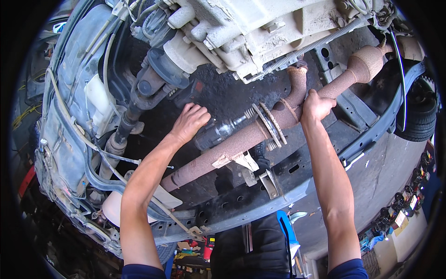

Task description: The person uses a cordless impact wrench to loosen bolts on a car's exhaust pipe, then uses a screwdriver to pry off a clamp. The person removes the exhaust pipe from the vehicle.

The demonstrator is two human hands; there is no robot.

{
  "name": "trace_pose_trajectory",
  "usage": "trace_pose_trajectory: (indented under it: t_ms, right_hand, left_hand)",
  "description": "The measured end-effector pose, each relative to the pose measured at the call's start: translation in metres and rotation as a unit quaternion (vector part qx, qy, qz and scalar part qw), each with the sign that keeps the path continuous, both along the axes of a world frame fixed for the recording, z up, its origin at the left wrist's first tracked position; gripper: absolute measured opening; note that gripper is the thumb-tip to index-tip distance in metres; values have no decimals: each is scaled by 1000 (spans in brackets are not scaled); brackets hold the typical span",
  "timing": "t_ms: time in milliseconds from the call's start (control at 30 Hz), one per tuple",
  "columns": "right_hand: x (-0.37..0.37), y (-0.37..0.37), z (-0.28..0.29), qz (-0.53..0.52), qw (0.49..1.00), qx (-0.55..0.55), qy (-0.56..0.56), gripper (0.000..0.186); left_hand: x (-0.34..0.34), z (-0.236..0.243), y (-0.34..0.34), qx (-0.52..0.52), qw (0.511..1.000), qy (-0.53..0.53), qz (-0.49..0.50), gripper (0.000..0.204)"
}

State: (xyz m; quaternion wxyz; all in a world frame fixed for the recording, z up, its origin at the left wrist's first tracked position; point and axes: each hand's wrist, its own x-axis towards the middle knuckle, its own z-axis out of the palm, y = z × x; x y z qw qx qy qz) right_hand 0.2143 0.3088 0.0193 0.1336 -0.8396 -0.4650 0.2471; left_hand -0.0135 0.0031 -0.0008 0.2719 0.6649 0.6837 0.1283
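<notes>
rusty exhaust pipe (223,151) beside the gearbox housing (251,35) looks heavy, stiff and gritty; I'd grab it near the flange (268,124); right hand (317,107) is gripping it, left hand (190,122) wrapped round a power tool (211,135)

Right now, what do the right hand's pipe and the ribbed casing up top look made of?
Pipe: probably steel, rusted; surface rough, matte, brown.
Casing: likely cast aluminium, dull pale grey; moulded ribs suggest casting, but grime leaves the metal open.
</notes>
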Motion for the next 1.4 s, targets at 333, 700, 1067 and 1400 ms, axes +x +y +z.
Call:
trace_pose_trajectory:
  t_ms: [333, 700, 1067, 1400]
  right_hand:
    - [-2, -1, 4, 12, 1000, -12, -8, 81]
    - [-4, 0, 7, 6, 999, -25, -23, 80]
    - [-4, 0, 6, 11, 999, -21, -31, 77]
    - [-5, 1, 5, 12, 999, -19, -39, 76]
  left_hand:
    - [-2, -1, -3, 9, 1000, 14, -5, 9]
    - [0, 1, -5, -9, 1000, 8, 11, 11]
    - [1, -3, -6, -3, 1000, -12, 13, 13]
    - [1, 0, -4, 29, 999, 10, 10, 14]
